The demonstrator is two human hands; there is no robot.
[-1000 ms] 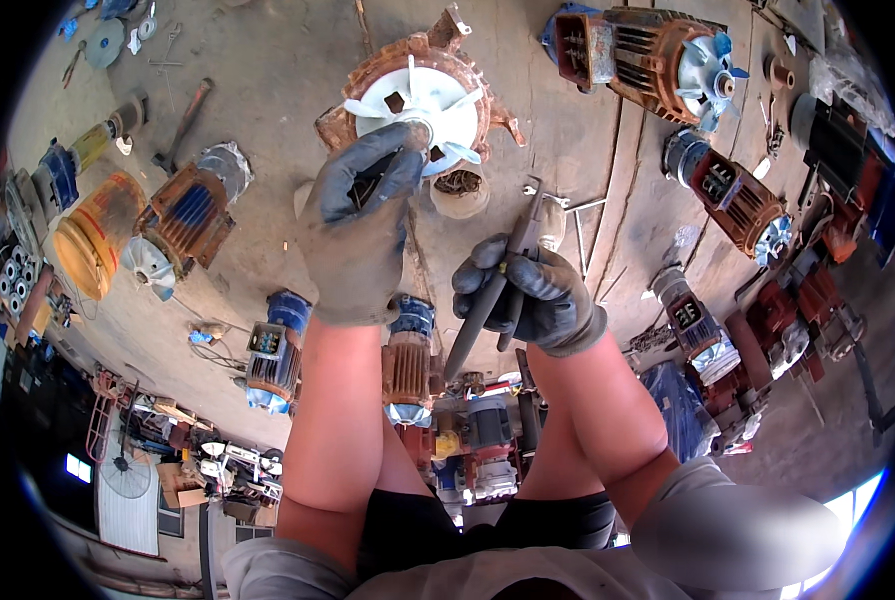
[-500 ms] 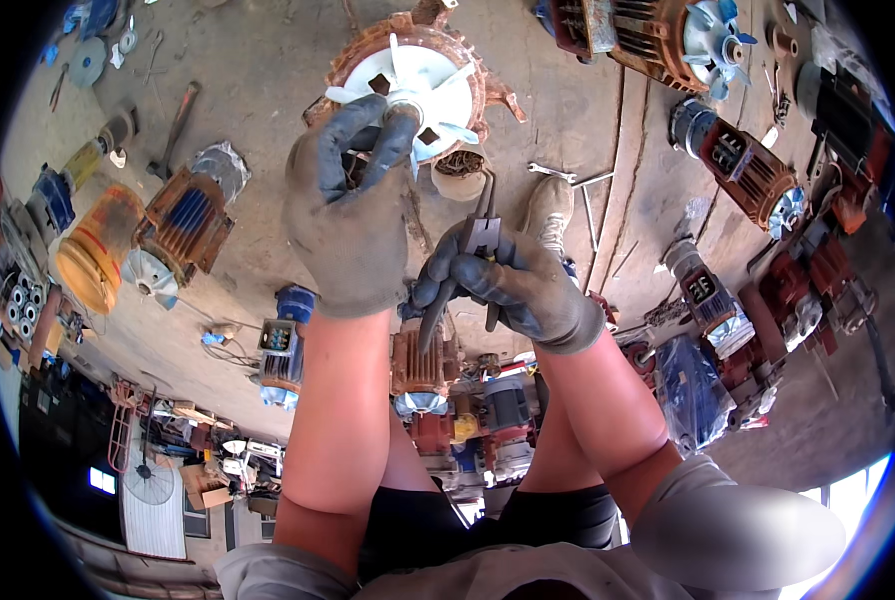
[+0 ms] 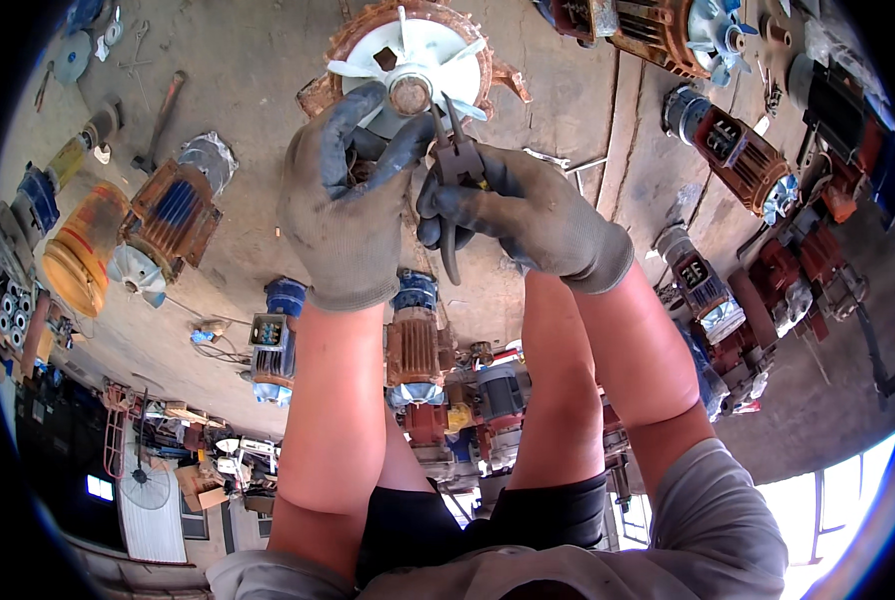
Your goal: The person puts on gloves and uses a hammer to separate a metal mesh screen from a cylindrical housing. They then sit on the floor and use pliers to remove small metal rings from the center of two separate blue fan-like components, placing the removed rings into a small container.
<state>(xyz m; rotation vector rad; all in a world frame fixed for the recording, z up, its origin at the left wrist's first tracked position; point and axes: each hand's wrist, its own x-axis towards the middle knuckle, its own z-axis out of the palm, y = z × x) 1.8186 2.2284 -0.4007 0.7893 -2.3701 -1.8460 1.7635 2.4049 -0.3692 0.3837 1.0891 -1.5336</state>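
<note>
A rusty electric motor (image 3: 498,75) with a white plastic fan (image 3: 418,55) stands on end on the concrete floor in front of me. My right hand (image 3: 528,215), in a grey glove, grips dark pliers (image 3: 453,170) whose tips point at the fan's rusty hub (image 3: 410,95). My left hand (image 3: 353,195), also gloved, rests on the fan beside the hub, fingers spread over a blade. Both bare forearms reach up from the lower edge.
Several other motors lie around: an orange and blue one (image 3: 168,215) at left, a yellow one (image 3: 73,250), red ones (image 3: 738,150) at right, small ones (image 3: 413,345) between my arms. A hammer (image 3: 158,120) lies at upper left. Metal rods (image 3: 568,160) lie right of the fan.
Both hands have moved up toward the fan's hub. The right hand has swung the pliers from a slanted hold beside the motor to upright, tips at the hub.
</note>
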